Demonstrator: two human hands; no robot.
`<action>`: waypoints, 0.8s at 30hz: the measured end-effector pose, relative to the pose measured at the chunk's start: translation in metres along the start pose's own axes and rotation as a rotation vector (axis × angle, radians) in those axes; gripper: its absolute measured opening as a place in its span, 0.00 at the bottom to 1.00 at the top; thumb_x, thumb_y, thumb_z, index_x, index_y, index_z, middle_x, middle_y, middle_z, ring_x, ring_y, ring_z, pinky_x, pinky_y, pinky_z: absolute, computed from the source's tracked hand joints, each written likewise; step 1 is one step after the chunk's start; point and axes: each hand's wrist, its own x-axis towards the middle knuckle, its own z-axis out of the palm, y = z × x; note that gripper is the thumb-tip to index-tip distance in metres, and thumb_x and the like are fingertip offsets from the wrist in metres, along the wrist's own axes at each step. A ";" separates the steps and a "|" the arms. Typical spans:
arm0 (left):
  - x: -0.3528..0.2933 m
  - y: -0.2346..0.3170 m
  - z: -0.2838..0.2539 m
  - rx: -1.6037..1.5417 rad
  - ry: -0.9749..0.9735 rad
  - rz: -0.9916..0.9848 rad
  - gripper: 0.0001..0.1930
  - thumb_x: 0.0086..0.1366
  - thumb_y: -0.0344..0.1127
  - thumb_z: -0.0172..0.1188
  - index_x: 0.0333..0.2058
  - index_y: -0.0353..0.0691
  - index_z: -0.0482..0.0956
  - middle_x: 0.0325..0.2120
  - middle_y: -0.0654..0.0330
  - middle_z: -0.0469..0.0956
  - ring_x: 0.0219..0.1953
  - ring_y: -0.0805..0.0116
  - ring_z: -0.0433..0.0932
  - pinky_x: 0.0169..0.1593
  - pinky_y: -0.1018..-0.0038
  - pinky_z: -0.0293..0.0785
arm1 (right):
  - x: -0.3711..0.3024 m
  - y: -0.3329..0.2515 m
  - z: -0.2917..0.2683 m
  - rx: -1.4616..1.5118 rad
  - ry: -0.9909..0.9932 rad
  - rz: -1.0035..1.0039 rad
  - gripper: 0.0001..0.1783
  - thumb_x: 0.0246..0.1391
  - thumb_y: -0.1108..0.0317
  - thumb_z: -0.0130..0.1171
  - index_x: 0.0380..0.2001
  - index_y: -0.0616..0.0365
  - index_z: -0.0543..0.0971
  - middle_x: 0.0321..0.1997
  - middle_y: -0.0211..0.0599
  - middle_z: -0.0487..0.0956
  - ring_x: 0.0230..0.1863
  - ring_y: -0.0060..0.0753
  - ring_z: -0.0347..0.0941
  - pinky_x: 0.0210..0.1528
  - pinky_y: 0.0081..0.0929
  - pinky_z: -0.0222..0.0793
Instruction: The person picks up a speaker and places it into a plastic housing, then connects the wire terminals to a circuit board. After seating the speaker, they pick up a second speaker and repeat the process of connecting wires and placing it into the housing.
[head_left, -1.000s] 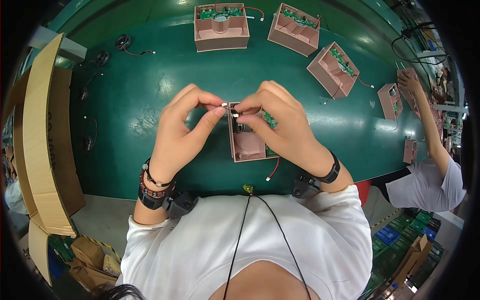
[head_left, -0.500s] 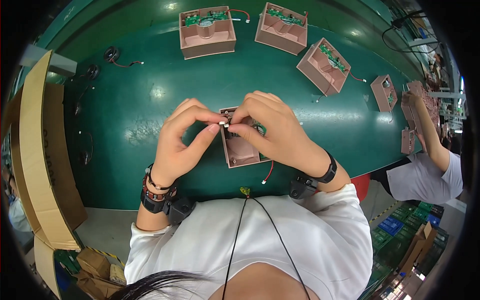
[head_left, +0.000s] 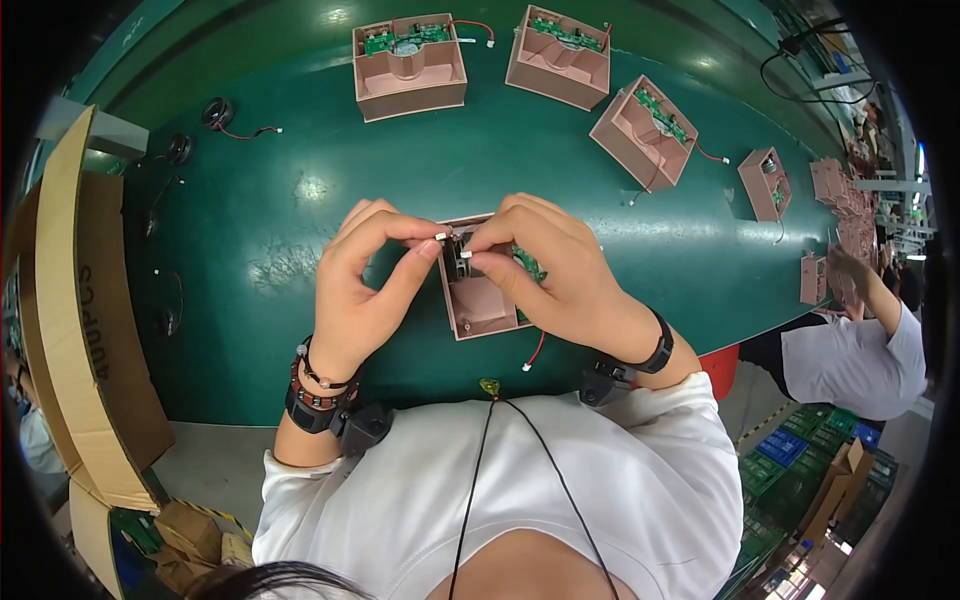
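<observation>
Pinching white plug (head_left: 444, 234) with left hand (head_left: 365, 275) | right hand (head_left: 545, 265) pinches speaker (head_left: 463, 262) over pink case (head_left: 480, 305) on green bench (head_left: 250, 230) | brown carton (head_left: 85, 310) at left edge

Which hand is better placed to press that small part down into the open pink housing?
Probably the right hand: it lies directly over the pink housing, fingers pinching the small part at its upper rim. The left hand pinches from beside the housing, over the green table.
</observation>
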 end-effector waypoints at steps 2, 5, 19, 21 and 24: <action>0.000 0.000 0.001 0.018 0.000 0.007 0.04 0.56 0.25 0.62 0.32 0.38 0.81 0.25 0.63 0.77 0.30 0.69 0.71 0.38 0.75 0.66 | 0.001 0.000 0.001 0.010 0.001 0.014 0.07 0.49 0.78 0.61 0.32 0.61 0.75 0.25 0.36 0.72 0.27 0.34 0.68 0.29 0.27 0.62; 0.000 0.001 0.003 0.047 -0.007 0.014 0.04 0.57 0.25 0.62 0.32 0.39 0.81 0.25 0.63 0.77 0.30 0.69 0.70 0.38 0.74 0.65 | 0.001 0.000 0.001 0.029 0.001 0.052 0.06 0.50 0.80 0.59 0.32 0.62 0.75 0.25 0.36 0.72 0.26 0.31 0.67 0.28 0.26 0.62; 0.003 -0.003 0.008 0.144 0.043 0.043 0.03 0.57 0.27 0.63 0.32 0.38 0.80 0.24 0.63 0.73 0.30 0.69 0.70 0.37 0.74 0.65 | 0.006 0.023 -0.016 -0.040 0.095 0.174 0.03 0.53 0.79 0.55 0.32 0.63 0.74 0.31 0.32 0.71 0.32 0.24 0.66 0.34 0.22 0.61; 0.003 -0.005 0.007 0.121 0.083 0.035 0.03 0.57 0.27 0.63 0.32 0.38 0.79 0.25 0.63 0.73 0.30 0.69 0.70 0.36 0.74 0.66 | 0.006 0.026 -0.018 -0.096 0.147 0.152 0.02 0.54 0.79 0.55 0.32 0.63 0.74 0.32 0.32 0.71 0.33 0.23 0.66 0.36 0.22 0.61; 0.003 -0.004 0.004 0.059 0.099 -0.078 0.03 0.59 0.26 0.62 0.32 0.37 0.79 0.26 0.63 0.72 0.30 0.72 0.71 0.36 0.76 0.67 | 0.005 0.022 -0.024 0.287 0.009 0.331 0.01 0.55 0.77 0.55 0.31 0.64 0.74 0.34 0.32 0.70 0.37 0.24 0.66 0.39 0.21 0.62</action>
